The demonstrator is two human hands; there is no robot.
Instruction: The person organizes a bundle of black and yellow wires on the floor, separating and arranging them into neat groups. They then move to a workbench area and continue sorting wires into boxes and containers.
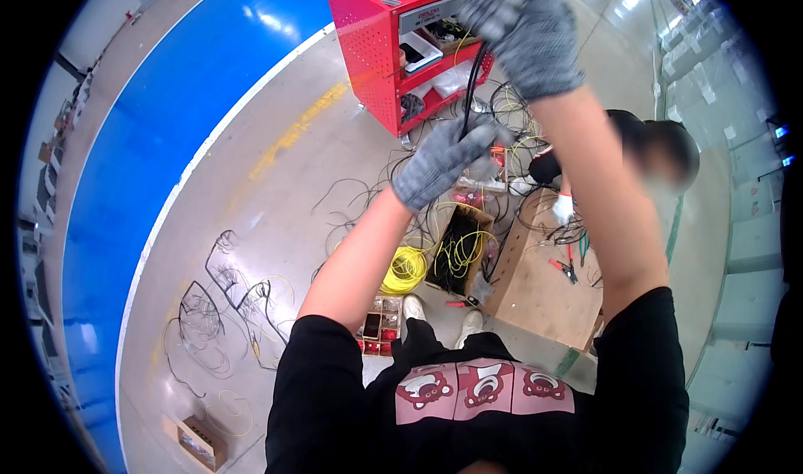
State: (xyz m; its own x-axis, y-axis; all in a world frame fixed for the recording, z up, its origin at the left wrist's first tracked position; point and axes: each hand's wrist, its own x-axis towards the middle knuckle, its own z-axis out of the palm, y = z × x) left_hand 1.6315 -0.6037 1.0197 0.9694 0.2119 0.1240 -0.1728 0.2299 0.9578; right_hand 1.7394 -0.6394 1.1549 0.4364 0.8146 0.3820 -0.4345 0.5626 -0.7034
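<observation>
Right hand (523,26), gloved, raised nearest camera, gripping upper end of black cable (471,85); cable running near-vertical down to left hand (443,160), clenching it just below.

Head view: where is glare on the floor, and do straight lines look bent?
Head view: bright glare patches lie on the blue floor strip and on the grey floor at upper right; the strip's white edge line curves with fisheye distortion; the corners are black; both gloved hands, left hand and right hand, look sharp.
</observation>
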